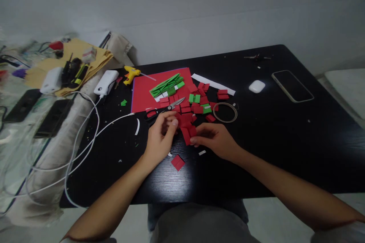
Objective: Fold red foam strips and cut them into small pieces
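My right hand [218, 138] pinches a folded red paper piece [188, 133] between thumb and fingers, above the black table. At the upper left of that paper, my left hand [161, 133] is closed with thumb against fingers on its edge; whether it grips the same piece or a second one joined to it is unclear. Just beyond the hands lie several small red folded papers [186, 109] and green folded papers [194, 98]. Scissors [171, 107] with black and red handles rest beside my left fingers. One red square [178, 162] lies nearer to me.
Red sheets [142, 91] bear green pleated paper [167, 85]. Nearby are a yellow glue gun [131, 74], a tape roll [225, 112], a white strip [213, 84], an earbud case [257, 86] and a phone [292, 85]. White cables [97, 133] cross the table's left side.
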Available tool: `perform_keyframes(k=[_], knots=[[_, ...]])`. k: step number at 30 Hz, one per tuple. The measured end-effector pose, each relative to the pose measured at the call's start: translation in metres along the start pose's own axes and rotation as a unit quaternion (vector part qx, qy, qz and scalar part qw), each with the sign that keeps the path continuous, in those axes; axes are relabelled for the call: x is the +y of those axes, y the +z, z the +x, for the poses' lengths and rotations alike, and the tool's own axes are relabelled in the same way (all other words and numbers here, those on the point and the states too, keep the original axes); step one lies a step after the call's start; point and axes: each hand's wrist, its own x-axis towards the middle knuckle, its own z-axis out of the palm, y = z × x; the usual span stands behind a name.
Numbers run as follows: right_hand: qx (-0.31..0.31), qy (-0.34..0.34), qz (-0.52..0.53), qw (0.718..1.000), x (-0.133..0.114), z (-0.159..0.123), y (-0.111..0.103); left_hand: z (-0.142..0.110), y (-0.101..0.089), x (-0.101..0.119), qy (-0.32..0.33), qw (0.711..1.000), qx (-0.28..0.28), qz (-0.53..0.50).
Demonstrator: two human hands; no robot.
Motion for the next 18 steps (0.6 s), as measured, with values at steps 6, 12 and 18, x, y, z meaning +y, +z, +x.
perform_keyframes(k=[6, 12, 18], knots=[[0.055, -0.013, 0.016, 0.998, 0.000, 0.003, -0.002, -0.002, -0.001, 0.001, 0.007, 1.000, -0.015, 0.001], [0.049, -0.004, 0.038, 0.998, 0.003, 0.003, -0.001, -0.010, 0.007, 0.002, 0.018, 0.991, -0.125, -0.046], [0.051, 0.003, 0.053, 0.997, 0.003, 0.002, -0.001, -0.010, 0.010, 0.000, 0.020, 0.990, -0.116, -0.084]])
